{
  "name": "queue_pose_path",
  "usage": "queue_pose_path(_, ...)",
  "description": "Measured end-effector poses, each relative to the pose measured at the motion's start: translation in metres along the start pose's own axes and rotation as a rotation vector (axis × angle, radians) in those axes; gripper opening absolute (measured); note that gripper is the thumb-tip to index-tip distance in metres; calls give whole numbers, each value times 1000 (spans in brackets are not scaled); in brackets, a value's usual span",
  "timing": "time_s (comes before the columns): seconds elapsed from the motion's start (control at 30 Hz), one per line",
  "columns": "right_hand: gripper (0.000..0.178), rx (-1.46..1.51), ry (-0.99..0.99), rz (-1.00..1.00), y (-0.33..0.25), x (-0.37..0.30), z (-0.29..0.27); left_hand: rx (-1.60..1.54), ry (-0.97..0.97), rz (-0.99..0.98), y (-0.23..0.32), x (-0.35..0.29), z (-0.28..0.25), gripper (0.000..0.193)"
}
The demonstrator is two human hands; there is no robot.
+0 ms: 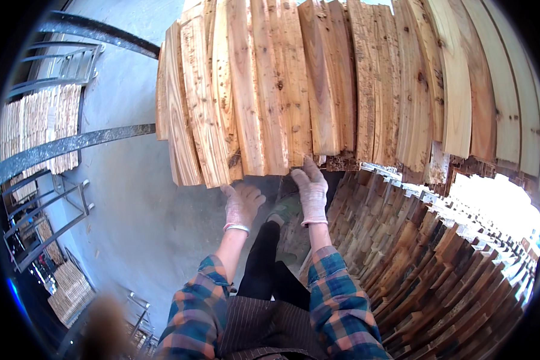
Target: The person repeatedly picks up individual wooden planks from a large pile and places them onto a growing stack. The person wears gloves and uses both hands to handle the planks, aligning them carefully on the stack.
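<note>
A row of long wooden boards point(276, 90), with knots and rough, pitted patches, stands before me, their near ends toward me. My left hand point(243, 205), in a pale knitted glove, is at the near ends of the boards on the left side. Its thumb is apart from its bent fingers, and nothing shows in it. To the right, my right hand point(312, 193), gloved the same way, reaches up with its fingertips against the end of a board near the middle of the row. Thumb and forefinger are apart, and no held thing shows.
Dark metal bars point(78, 144) run from the left toward the boards. At my right rises a large stack of wooden pieces point(438, 276). Metal racks point(54, 222) and more stacked boards point(45, 120) stand across the grey floor point(138, 228). A blurred brown shape point(107, 324) is at lower left.
</note>
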State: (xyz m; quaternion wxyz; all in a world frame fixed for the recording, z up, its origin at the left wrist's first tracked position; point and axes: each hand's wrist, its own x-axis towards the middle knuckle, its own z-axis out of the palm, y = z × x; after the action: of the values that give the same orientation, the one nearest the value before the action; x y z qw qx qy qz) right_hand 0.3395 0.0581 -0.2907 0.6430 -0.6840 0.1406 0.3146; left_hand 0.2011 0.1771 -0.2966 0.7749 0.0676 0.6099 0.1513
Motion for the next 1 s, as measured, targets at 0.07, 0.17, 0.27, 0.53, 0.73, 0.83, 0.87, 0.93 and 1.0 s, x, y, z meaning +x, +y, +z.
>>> queue_pose_path(0.07, 55, 293, -9, 246, -21, -1, 0, 508, -147, 257, -21, 31, -15, 88)
queue_pose_path(0.17, 52, 140, 88, 145, -12, 5, 27, 1253, -231, 511, -43, 69, -31, 76)
queue_pose_path(0.27, 68, 350, 41, 208, -11, 7, 20, 800, -224, 502, -60, 72, -6, 66)
queue_pose_path(0.53, 88, -660, -284, 1, -67, 30, 56, 1161, 50, 691, -35, 69, -5, 59)
queue_pose_path(0.73, 126, -847, -217, 20, -78, 18, 76, 9, -79, 377, -39, 21, 39, 67)
queue_pose_path(0.83, 123, -807, -127, -87, -68, 16, 56, -31, -136, 140, -47, -28, 59, 55)
queue_pose_path(0.87, 122, -814, -150, -143, -68, 13, 47, -74, -200, 84, -47, -39, 73, 52)
queue_pose_path(0.93, 128, -770, -278, 47, -80, 0, 25, -186, -115, 107, -65, -63, 68, 43)
queue_pose_path(1.0, 128, -776, -362, 86, -89, -32, 3, -167, -117, 60, -91, -66, 8, 43)
